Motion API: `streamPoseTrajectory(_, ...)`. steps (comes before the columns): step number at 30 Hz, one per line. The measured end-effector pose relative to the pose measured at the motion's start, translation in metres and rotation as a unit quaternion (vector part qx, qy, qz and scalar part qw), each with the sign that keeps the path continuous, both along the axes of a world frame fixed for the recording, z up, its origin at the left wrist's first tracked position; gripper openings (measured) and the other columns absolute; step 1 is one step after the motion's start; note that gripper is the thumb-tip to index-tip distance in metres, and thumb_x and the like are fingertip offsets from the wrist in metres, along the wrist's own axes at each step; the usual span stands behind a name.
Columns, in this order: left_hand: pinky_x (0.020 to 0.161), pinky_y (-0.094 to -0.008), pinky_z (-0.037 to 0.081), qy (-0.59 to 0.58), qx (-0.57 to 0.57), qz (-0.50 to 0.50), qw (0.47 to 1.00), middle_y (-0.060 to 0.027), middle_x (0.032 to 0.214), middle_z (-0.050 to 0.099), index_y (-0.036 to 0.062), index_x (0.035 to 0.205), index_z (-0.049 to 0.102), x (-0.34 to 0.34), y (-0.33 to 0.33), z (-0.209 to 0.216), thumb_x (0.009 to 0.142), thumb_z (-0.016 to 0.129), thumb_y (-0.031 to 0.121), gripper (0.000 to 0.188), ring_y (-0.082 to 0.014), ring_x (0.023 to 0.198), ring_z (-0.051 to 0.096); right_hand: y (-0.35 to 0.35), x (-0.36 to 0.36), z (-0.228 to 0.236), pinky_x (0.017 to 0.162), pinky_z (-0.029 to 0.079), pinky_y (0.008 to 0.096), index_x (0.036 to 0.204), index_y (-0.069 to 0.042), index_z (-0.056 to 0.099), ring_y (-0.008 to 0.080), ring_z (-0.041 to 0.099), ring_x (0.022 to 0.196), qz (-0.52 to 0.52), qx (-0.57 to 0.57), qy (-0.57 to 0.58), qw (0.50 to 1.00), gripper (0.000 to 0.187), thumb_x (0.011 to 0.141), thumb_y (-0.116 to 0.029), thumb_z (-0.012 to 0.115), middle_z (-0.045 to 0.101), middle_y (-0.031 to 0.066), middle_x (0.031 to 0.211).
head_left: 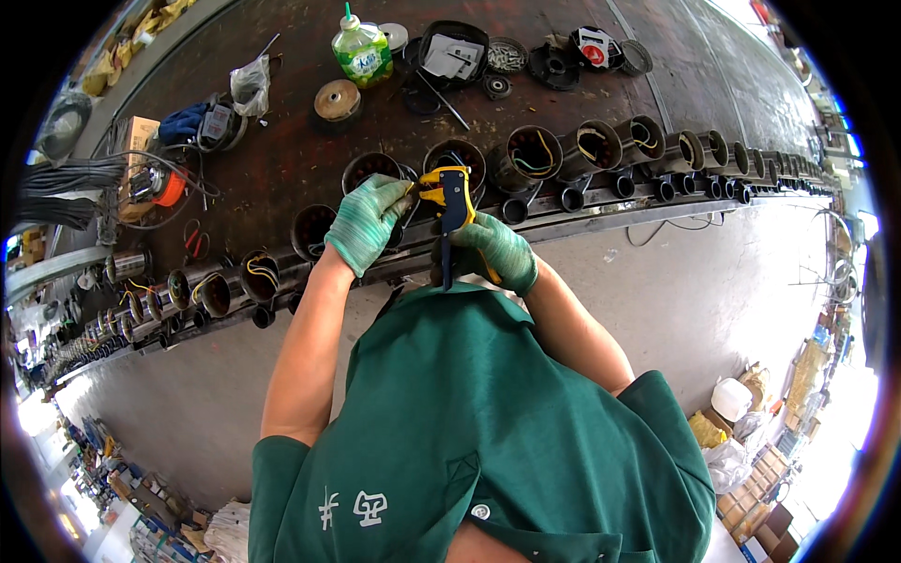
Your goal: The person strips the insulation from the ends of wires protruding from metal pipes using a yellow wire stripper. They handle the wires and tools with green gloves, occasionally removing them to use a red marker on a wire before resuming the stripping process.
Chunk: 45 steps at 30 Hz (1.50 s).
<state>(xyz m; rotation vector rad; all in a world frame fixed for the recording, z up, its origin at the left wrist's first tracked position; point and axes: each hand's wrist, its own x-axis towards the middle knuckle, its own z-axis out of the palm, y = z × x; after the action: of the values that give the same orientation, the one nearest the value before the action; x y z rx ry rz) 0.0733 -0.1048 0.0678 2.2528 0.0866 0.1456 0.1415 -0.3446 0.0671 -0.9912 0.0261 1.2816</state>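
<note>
Both my hands wear green gloves and work over the front edge of the bench. My right hand is wrapped around the handles of a yellow and black wire stripper, its jaws pointing left. Fingers pinched together, my left hand is at those jaws; a thin wire seems to be between its fingertips, though it is too small to make out surely. Behind the hands stand open metal motor housings, one beyond my left hand and another behind the stripper, with wires inside.
More housings line the bench edge both ways. Farther back are a green-labelled bottle, a spool, a black tray with papers, and round covers. Red-handled scissors, black cables and an orange part lie left.
</note>
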Motion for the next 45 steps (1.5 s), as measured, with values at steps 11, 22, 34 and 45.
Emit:
streamPoseTrajectory(11,0.084,-0.0376,0.059,0.024,0.088,-0.034,0.995,-0.0165,0.111,0.071,-0.0003,0.118,0.074,0.002,-0.006,0.006,0.092,0.069,-0.004,0.027,-0.0339,0.098,0.071,-0.007,0.013,0.012,0.083,0.062,0.0419,0.114,0.006,0.064,0.0303,0.075,0.085,0.071,-0.006,-0.043,0.997,0.031,0.097,-0.020,0.061,0.073,0.0178,0.097)
streamPoseTrajectory(22,0.087,-0.0378,0.058,0.077,0.194,-0.086,0.974,-0.0173,0.111,0.070,-0.0016,0.111,0.073,0.010,-0.008,0.012,0.092,0.065,-0.007,0.021,-0.0346,0.098,0.070,-0.004,0.010,0.017,0.078,0.059,0.0359,0.109,0.000,0.064,0.0194,0.069,0.082,0.073,-0.060,-0.024,0.995,0.025,0.096,-0.021,0.064,0.069,0.0093,0.090)
streamPoseTrajectory(34,0.085,-0.0399,0.055,0.083,0.090,-0.073,0.990,-0.0184,0.110,0.069,0.0004,0.115,0.074,0.008,-0.001,0.009,0.096,0.069,0.004,0.020,-0.0371,0.100,0.068,-0.004,-0.001,0.013,0.076,0.060,0.0418,0.111,0.002,0.064,0.0252,0.071,0.080,0.009,-0.055,0.003,0.998,0.032,0.099,-0.027,0.058,0.070,0.0150,0.091)
streamPoseTrajectory(45,0.086,-0.0408,0.058,0.008,0.059,0.076,0.995,-0.0181,0.110,0.073,0.0024,0.115,0.075,-0.001,0.008,0.021,0.096,0.070,0.009,0.021,-0.0359,0.097,0.072,-0.022,0.009,-0.001,0.086,0.060,0.0472,0.124,-0.001,0.060,0.0329,0.072,0.090,-0.013,0.051,0.043,0.998,0.037,0.097,-0.025,0.065,0.071,0.0174,0.102)
